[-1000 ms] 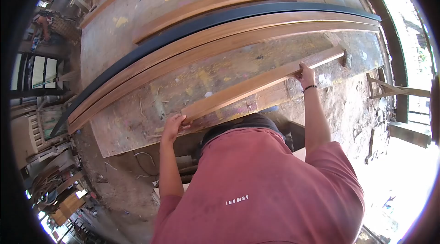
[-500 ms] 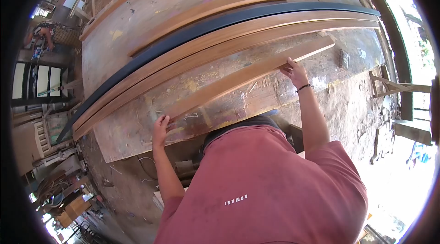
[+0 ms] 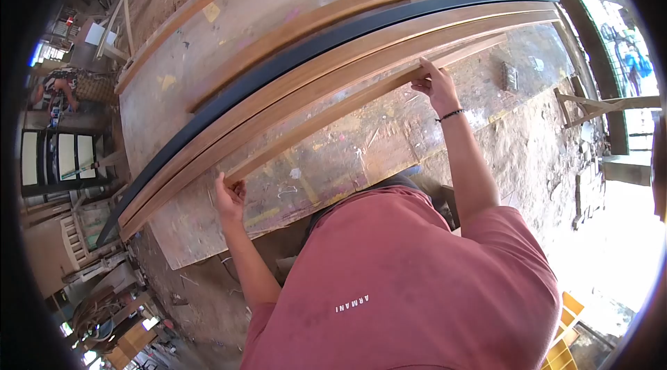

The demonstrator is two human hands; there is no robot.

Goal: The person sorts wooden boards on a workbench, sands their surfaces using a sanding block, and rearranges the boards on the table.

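A wooden board (image 3: pixel 319 127), now seen narrow side up, slants across the near half of the worktable, close beside the longer strips. My left hand (image 3: pixel 231 200) is closed at its near left end, thumb raised along the tip. Further along toward the right end, my right hand (image 3: pixel 436 92) pinches the board from above. Just behind it run two long wooden strips (image 3: pixel 389 49) lying side by side. A long dark blue strip (image 3: pixel 306 52) lies along their far side.
A shorter wooden piece (image 3: pixel 306 26) lies behind the blue strip. Another wooden length (image 3: pixel 208 2) runs along the table's far edge. A small dark block (image 3: pixel 509 77) sits at the right of the paint-stained worktable (image 3: pixel 347 154). A person (image 3: pixel 62 88) is at far left.
Both hands have moved the board away from my body, toward the long strips. The board has turned from its wide face onto a narrower side.
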